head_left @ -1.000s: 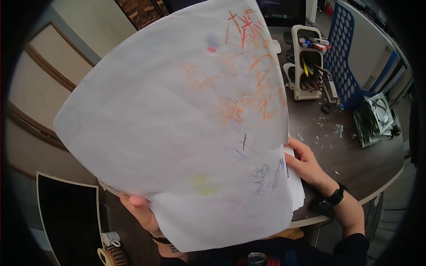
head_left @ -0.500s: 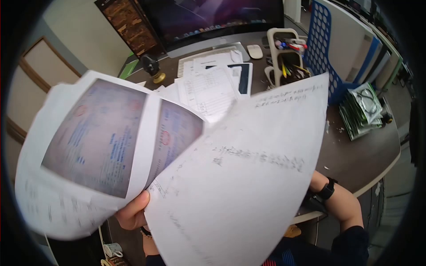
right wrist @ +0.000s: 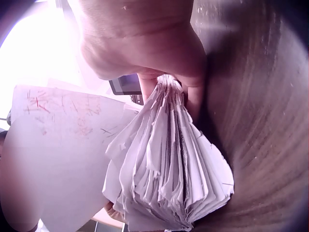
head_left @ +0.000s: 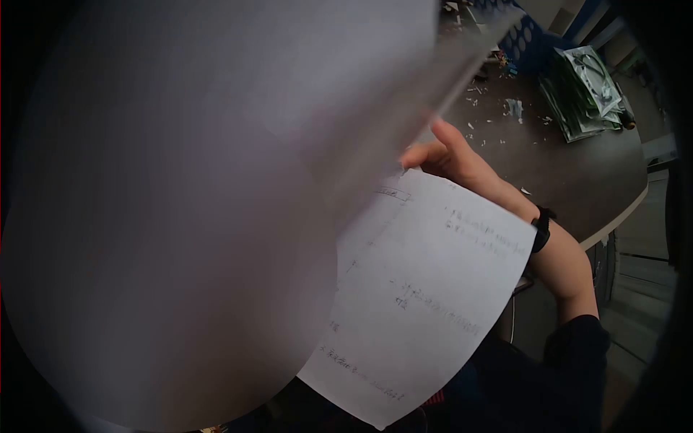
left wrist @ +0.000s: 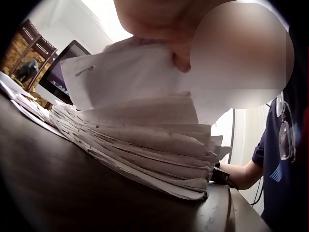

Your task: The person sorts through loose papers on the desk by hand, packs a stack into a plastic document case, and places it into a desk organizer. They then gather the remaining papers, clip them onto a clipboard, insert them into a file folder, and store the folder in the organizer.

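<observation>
A thick stack of loose paper sheets (right wrist: 169,159) fans out in the right wrist view, its edge pinched between the thumb and fingers of my right hand (right wrist: 145,43). In the head view that hand (head_left: 462,155) is at the top edge of a sheet with handwriting (head_left: 440,267). My left hand (left wrist: 159,21) grips white sheets with a staple (left wrist: 86,71), lifted over the stack (left wrist: 140,145). A large blurred sheet (head_left: 166,202) fills the left of the head view and hides the left hand there. Orange and red scribbles mark one sheet (right wrist: 63,116) beside the stack.
Packets in clear and green wrapping (head_left: 588,94) lie on the dark desk (head_left: 577,173) at the right. Paper scraps (head_left: 514,108) are scattered near the blue perforated holder (head_left: 516,36). A monitor (left wrist: 65,72) stands behind the papers.
The scribbled sheet first covered the head view, then printed and handwritten pages showed. Now a blurred sheet has swung up close to the camera, hiding the left hand and most of the desk.
</observation>
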{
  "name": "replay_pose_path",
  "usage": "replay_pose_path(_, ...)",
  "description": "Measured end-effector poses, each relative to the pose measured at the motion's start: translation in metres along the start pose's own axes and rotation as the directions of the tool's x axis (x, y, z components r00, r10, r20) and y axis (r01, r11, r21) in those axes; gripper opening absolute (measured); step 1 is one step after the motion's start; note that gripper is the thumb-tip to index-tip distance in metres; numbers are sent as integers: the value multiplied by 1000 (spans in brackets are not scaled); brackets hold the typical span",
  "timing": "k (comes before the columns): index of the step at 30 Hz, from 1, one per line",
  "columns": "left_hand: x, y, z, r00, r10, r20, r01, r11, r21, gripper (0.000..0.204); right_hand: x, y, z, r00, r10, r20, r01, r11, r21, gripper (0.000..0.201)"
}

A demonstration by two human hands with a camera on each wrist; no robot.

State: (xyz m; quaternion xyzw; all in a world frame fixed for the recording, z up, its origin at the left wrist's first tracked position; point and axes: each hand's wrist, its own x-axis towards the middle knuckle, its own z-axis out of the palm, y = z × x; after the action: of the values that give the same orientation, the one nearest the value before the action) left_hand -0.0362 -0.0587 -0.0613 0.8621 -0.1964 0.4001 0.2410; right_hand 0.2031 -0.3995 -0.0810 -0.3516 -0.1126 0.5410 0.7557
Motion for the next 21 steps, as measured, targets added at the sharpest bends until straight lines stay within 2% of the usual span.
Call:
replay_pose_path(1, 2, 2, 1, 999, -34, -3, 34, 999, 9, 42, 2, 7, 6, 974, -207, -96, 178, 952, -249, 54)
replay_pose_path(2, 5, 5, 3, 998, -65, -10, 65, 998, 22, 43, 4, 8, 12, 975, -199, -95, 171, 955, -241, 54)
replay_pose_path(3, 9, 8, 5, 995, -95, -19, 96, 995, 35, 44, 5, 7, 19, 953, -296, -59, 230, 840, -492, 49)
replay_pose_path(4, 12, 11, 7, 992, -124, -31, 126, 991, 49, 46, 5, 4, 25, 925, -379, 4, 272, 656, -704, 44)
replay_pose_path(5, 17, 14, 10, 988, -151, -44, 154, 986, 62, 47, 6, 4, 28, 893, -441, 90, 293, 417, -860, 42)
replay_pose_path(6, 21, 18, 13, 983, -176, -58, 180, 981, 72, 48, 8, 8, 19, 894, -439, 91, 293, 420, -859, 42)
replay_pose_path(7, 25, 21, 16, 977, -200, -73, 206, 975, 80, 49, 12, 15, 5, 920, -378, -98, 236, 739, -631, 42)
replay_pose_path(8, 30, 24, 19, 971, -224, -88, 232, 969, 88, 50, 13, 21, -6, 936, -248, -250, 170, 940, -296, 42)
replay_pose_path(9, 35, 27, 22, 963, -246, -105, 256, 962, 95, 52, 3, 1, 39, 920, -254, -298, 147, 929, -340, 40)
replay_pose_path(10, 40, 29, 25, 955, -269, -124, 282, 954, 101, 53, 5, -2, 34, 931, -150, -334, 38, 947, -319, 42)
replay_pose_path(11, 47, 31, 31, 947, -313, -71, 312, 950, -18, 68, 5, -3, 34, 949, -168, -268, 57, 924, -377, 39)
replay_pose_path(12, 38, 26, 28, 939, -336, -73, 338, 941, 10, 78, 5, -4, 35, 962, -183, -201, 80, 897, -434, 37)
replay_pose_path(13, 41, 26, 31, 923, -373, -97, 369, 928, -55, 82, 6, -4, 32, 962, -182, -202, 78, 897, -436, 37)
replay_pose_path(14, 45, 27, 34, 904, -410, -118, 397, 910, -121, 86, 8, -1, 29, 972, -186, -143, 96, 872, -480, 32)
replay_pose_path(15, 48, 28, 34, 904, -419, -81, 406, 903, -141, 96, 9, 0, 26, 979, -187, -84, 116, 845, -522, 28)
replay_pose_path(19, 52, 29, 33, 876, -475, -85, 448, 866, -223, 112, 10, 4, 33, 968, -194, -161, 77, 835, -546, 19)
replay_pose_path(21, 57, 27, 29, 879, -466, -101, 426, 862, -275, 114, 11, 8, 34, 927, -335, -167, 197, 815, -544, 15)
